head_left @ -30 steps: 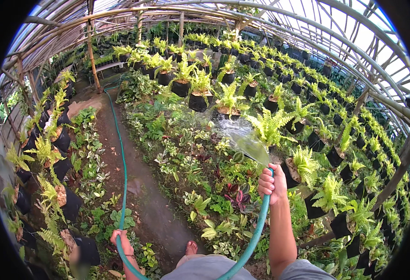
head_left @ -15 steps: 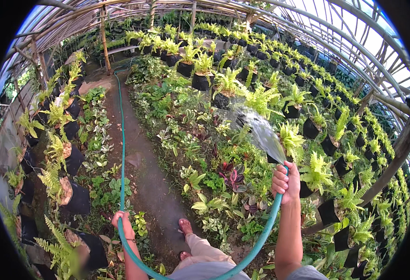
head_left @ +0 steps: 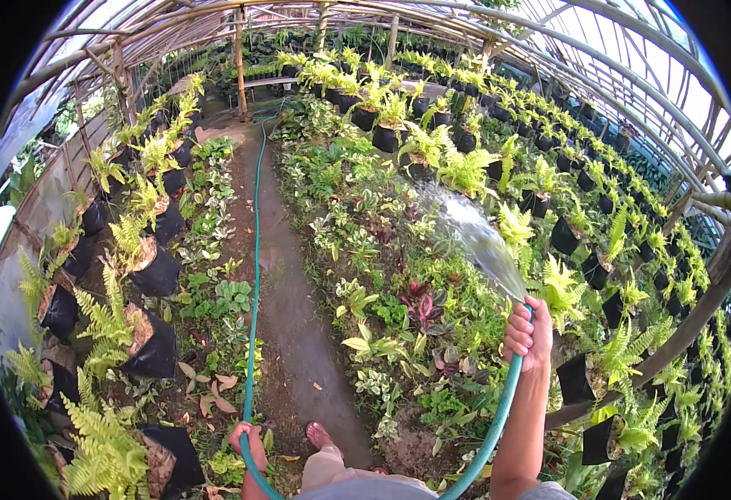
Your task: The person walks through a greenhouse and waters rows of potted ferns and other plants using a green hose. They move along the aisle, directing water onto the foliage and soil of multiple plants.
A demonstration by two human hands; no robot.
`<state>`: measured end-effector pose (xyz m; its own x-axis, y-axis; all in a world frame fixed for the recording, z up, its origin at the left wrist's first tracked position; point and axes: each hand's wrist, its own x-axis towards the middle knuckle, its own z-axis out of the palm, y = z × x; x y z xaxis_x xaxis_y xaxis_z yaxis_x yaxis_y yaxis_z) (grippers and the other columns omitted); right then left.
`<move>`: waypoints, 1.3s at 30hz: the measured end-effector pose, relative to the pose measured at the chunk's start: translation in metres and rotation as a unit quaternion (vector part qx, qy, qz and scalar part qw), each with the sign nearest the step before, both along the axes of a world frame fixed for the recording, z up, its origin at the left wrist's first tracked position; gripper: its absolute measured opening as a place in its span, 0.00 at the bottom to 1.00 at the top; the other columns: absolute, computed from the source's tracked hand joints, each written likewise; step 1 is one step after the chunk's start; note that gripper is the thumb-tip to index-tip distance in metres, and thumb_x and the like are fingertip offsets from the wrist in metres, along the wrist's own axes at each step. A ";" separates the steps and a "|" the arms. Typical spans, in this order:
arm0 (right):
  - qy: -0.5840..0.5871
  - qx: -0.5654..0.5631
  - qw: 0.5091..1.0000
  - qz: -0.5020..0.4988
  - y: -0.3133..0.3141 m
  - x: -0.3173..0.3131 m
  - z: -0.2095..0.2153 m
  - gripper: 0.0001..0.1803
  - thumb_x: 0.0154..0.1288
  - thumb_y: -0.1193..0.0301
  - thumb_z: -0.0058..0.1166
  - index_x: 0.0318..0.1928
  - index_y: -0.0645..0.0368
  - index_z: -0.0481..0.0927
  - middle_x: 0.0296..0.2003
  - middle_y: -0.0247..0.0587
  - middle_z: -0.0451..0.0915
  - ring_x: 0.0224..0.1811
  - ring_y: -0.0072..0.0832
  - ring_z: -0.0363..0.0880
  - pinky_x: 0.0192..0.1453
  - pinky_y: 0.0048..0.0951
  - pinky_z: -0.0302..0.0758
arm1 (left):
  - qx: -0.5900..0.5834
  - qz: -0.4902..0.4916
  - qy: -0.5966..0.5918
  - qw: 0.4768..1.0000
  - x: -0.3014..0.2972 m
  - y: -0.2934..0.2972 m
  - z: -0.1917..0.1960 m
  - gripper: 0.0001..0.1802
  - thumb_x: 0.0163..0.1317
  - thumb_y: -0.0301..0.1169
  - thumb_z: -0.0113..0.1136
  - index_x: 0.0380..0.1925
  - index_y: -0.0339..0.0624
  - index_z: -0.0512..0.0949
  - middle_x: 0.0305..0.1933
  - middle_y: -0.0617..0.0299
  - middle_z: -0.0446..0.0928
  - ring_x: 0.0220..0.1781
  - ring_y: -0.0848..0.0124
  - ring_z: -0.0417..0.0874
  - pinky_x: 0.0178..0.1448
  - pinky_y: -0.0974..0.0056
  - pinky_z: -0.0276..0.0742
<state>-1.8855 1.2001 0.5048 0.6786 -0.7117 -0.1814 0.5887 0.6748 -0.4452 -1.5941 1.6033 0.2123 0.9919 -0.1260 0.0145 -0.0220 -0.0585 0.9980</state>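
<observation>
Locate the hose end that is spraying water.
In the head view, the hose end is at lower right, held in the right hand, over the plant bed right of the dirt path.

Dirt path (head_left: 299, 317) carries green hose (head_left: 254, 275), perhaps scattered leaves.

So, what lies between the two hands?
In the head view, the green rubber hose loops from left hand to right hand; the person's foot is between.
</observation>
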 end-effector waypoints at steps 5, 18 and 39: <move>0.022 0.007 0.999 0.023 0.014 -0.049 -0.001 0.20 0.68 0.60 0.39 0.19 0.53 0.63 0.08 0.25 0.58 0.03 0.16 0.53 0.03 0.21 0.56 | 0.056 0.053 0.065 0.995 -0.110 0.065 -0.010 0.17 0.41 0.15 0.55 0.12 0.42 0.56 0.17 0.64 0.61 0.20 0.73 0.61 0.30 0.63 0.62; 0.039 -0.030 0.997 0.063 0.028 -0.077 0.007 0.19 0.68 0.59 0.40 0.19 0.51 0.61 0.08 0.24 0.56 0.04 0.15 0.52 0.03 0.21 0.55 | 0.136 0.101 0.121 0.978 -0.205 0.119 -0.033 0.22 0.39 0.14 0.52 0.16 0.47 0.49 0.17 0.66 0.48 0.19 0.73 0.49 0.29 0.62 0.47; 0.024 -0.005 0.996 0.081 0.038 -0.066 0.003 0.19 0.68 0.60 0.39 0.20 0.50 0.60 0.10 0.23 0.55 0.06 0.15 0.51 0.04 0.20 0.53 | 0.091 0.102 0.052 0.989 -0.161 0.107 0.012 0.27 0.38 0.11 0.51 0.18 0.50 0.44 0.19 0.67 0.38 0.19 0.75 0.40 0.32 0.62 0.40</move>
<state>-1.9517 1.2380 0.5079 0.7759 -0.5954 -0.2088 0.4504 0.7544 -0.4776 -1.7553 1.7102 0.2244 0.9918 0.0864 -0.0937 0.1114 -0.2303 0.9667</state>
